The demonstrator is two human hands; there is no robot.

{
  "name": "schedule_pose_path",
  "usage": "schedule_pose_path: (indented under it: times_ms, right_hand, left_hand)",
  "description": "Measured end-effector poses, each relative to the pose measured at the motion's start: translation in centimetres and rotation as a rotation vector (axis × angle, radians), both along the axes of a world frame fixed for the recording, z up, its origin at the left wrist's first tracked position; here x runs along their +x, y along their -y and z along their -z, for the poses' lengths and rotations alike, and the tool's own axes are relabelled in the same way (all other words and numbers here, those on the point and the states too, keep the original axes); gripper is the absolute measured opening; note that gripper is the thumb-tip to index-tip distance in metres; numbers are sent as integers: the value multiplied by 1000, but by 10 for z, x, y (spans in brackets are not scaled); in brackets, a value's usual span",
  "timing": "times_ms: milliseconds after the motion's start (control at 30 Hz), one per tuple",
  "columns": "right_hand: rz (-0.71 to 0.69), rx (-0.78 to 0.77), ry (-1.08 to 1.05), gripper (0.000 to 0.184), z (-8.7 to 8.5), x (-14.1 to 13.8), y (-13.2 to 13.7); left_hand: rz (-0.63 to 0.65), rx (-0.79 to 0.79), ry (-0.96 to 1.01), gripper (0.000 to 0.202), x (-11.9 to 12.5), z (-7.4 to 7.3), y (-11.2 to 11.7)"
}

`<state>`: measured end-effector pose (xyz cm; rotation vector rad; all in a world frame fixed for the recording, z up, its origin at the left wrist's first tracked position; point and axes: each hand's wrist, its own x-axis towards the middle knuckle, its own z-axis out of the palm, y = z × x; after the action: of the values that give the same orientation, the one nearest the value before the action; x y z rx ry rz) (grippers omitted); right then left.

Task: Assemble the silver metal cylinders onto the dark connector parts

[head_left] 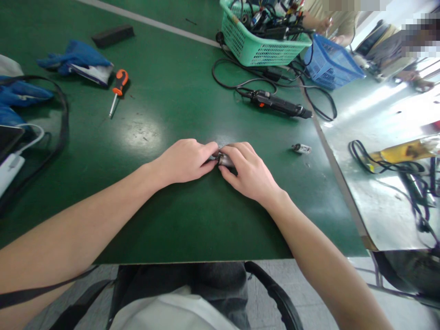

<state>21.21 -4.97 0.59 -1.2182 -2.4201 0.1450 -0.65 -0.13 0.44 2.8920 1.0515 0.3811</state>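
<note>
My two hands meet over the green table (192,220), near its front edge. My right hand (249,169) is closed around a small silver metal cylinder (225,160), which looks like a small motor. At the cylinder's dark left end, the thumb and fingers of my left hand (187,160) pinch together; what lies between them is mostly hidden. A similar small silver cylinder with a dark tip (302,148) lies on the table to the right, apart from both hands.
A black electric screwdriver (280,104) lies ahead, its cord running beside a green basket (264,50) full of cables. Behind it, a blue basket (332,64) stands near a person's hands. At left are an orange-handled screwdriver (118,89), a black block (113,35) and blue packets (77,59).
</note>
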Motion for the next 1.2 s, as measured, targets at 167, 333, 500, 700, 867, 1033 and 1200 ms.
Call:
schedule_pose_path:
  times_ms: [167,333,500,700,867,1033,1200]
  right_hand:
    - [-33,32,173,28,-6,-2,3]
    - [-21,47,263,29,-12,-2,4]
    - [65,1,341,32,-18,16,-19]
    - [131,-6,438,31,-22,69,-80]
    - [159,-99,462,38,-14,134,-129]
    - [192,-199,348,45,-7,196,-130]
    - [351,-169,233,52,3,216,-80]
  left_hand:
    - [-17,-21,6,27,0,1,-1]
    - [14,-28,-9,31,0,2,-3]
    - [37,-35,-19,28,-2,-2,-1]
    - [50,-48,-10,29,-6,-3,-2]
    - [66,-66,-12,29,-7,-1,-3]
    - [65,-72,-14,29,-7,-3,-2]
    - [62,-67,4,28,-8,-1,-2]
